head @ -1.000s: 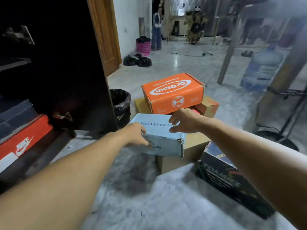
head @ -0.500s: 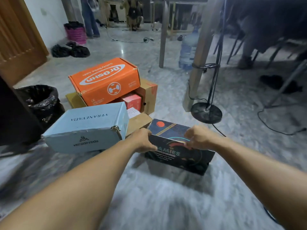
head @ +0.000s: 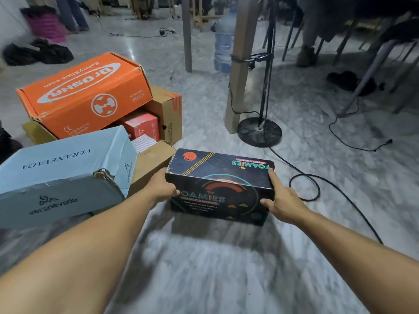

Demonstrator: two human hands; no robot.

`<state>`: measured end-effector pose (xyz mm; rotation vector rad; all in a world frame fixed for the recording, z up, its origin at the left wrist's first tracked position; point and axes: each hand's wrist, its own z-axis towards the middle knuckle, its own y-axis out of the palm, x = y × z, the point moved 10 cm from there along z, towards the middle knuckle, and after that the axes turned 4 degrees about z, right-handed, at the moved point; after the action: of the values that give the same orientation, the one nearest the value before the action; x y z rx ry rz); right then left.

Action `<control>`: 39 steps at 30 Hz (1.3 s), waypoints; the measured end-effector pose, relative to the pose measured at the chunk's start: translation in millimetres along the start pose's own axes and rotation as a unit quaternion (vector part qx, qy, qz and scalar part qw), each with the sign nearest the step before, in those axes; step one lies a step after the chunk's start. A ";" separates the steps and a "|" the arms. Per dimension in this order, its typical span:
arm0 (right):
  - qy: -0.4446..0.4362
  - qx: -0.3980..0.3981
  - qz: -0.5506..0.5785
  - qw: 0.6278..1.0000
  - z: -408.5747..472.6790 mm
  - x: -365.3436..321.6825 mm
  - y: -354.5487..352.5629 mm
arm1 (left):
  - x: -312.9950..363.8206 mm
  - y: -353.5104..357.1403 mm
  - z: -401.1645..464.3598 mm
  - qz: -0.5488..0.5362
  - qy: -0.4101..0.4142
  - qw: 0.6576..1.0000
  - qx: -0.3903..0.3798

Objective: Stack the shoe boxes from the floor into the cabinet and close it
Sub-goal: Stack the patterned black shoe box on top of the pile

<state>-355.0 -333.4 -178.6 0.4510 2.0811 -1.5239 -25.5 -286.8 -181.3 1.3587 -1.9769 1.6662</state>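
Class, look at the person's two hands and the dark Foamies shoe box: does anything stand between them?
Nothing does. The left hand grips one end of the Foamies shoe box and the right hand grips the other.

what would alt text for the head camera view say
Two bare hands, left hand and right hand, grip the ends of a dark Foamies shoe box on a marble floor. To its left sit a pale blue box and an orange box.
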 end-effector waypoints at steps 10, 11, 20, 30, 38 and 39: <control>0.039 0.246 0.205 0.947 -13.4 14.4 -44.1 | -16.8 -9.4 -18.0 -0.163 0.033 0.983 0.074; 0.053 0.255 0.208 0.943 -13.4 18.3 -45.2 | -15.5 -7.7 -23.9 -0.169 0.034 0.983 0.070; 0.013 0.124 0.189 0.974 -11.9 14.8 -1.0 | -34.2 28.5 -43.8 -0.131 0.034 0.991 0.003; -0.035 -0.182 -0.051 0.981 -33.8 24.7 74.1 | -63.9 72.2 -64.4 0.198 0.044 0.973 -0.112; -0.155 -0.094 -0.001 0.983 -48.3 -15.2 28.7 | -29.0 47.2 -75.8 0.204 0.088 0.973 -0.060; -0.162 -0.081 -0.002 0.983 -50.9 -23.7 15.8 | -19.5 40.0 -77.2 0.204 0.093 0.973 -0.052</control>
<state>-337.9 -279.3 -165.2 0.1269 1.9282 -1.3159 -73.7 -213.1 -195.2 0.7615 -2.3013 1.7424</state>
